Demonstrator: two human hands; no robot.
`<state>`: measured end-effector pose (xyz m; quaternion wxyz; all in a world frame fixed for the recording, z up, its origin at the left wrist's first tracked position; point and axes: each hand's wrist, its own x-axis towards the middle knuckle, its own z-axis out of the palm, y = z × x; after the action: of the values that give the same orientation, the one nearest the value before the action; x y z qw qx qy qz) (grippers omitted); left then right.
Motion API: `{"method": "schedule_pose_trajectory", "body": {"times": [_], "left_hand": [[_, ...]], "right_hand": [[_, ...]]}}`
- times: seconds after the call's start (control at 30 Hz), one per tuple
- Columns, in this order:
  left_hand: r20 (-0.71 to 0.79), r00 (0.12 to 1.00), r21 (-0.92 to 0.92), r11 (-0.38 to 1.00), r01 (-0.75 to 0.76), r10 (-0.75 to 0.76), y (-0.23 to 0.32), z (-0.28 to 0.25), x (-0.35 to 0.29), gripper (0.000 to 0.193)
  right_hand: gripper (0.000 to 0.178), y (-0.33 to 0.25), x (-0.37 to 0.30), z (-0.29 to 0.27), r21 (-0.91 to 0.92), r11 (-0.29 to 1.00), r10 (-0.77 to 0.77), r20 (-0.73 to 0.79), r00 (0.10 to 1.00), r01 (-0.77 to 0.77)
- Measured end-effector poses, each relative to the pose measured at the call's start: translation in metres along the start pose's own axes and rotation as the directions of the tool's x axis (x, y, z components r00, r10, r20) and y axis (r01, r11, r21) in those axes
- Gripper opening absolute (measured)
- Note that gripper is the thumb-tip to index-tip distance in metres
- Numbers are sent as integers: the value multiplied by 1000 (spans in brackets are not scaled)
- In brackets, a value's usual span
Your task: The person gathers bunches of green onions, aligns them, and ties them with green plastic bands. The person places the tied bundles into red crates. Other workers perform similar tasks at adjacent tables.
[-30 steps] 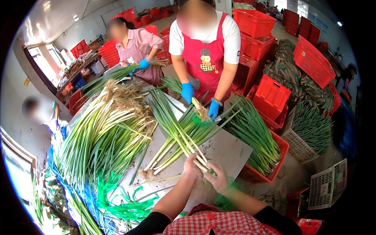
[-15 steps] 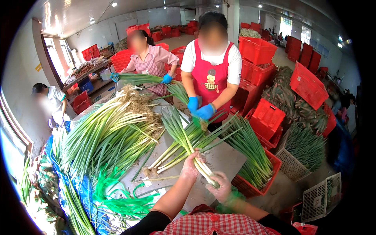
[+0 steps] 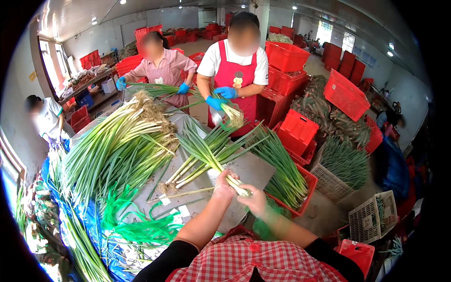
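The left hand (image 3: 224,185) is gripping a bunch of long green-and-white onions (image 3: 211,159), its leaves lying over other pale stalks (image 3: 184,175) on the flat grey bench (image 3: 256,171); the right hand (image 3: 255,201) is touching its white end, grip too blurred to tell.

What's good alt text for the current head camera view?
The left hand grips a bunch of long green-and-white onion stalks over a flat grey table, the right hand at the stalks' white ends. A large heap of similar stalks lies left; two co-workers in blue gloves hold more opposite.
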<state>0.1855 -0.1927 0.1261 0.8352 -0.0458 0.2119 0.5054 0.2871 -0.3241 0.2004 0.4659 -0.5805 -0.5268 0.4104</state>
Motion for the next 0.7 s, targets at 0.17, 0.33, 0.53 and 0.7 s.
{"method": "schedule_pose_trajectory", "body": {"times": [0.17, 0.33, 0.53, 0.7], "left_hand": [[-250, 887, 549, 812, -200, 387, -3, 2, -16, 41], [670, 731, 685, 272, -676, 127, -34, 8, -128, 48], [795, 603, 416, -660, -626, -71, -56, 44, -175, 39], [151, 988, 477, 875, -80, 8, 19, 51, -97, 17]], "right_hand": [[30, 36, 33, -7, 50, 998, 43, -69, 997, -39], [28, 35, 65, -19, 0, 1000, -13, -104, 995, 13], [24, 11, 74, -8, -167, 971, -177, -32, 984, 169], [24, 22, 57, -15, 116, 992, -67, 152, 986, 49]]}}
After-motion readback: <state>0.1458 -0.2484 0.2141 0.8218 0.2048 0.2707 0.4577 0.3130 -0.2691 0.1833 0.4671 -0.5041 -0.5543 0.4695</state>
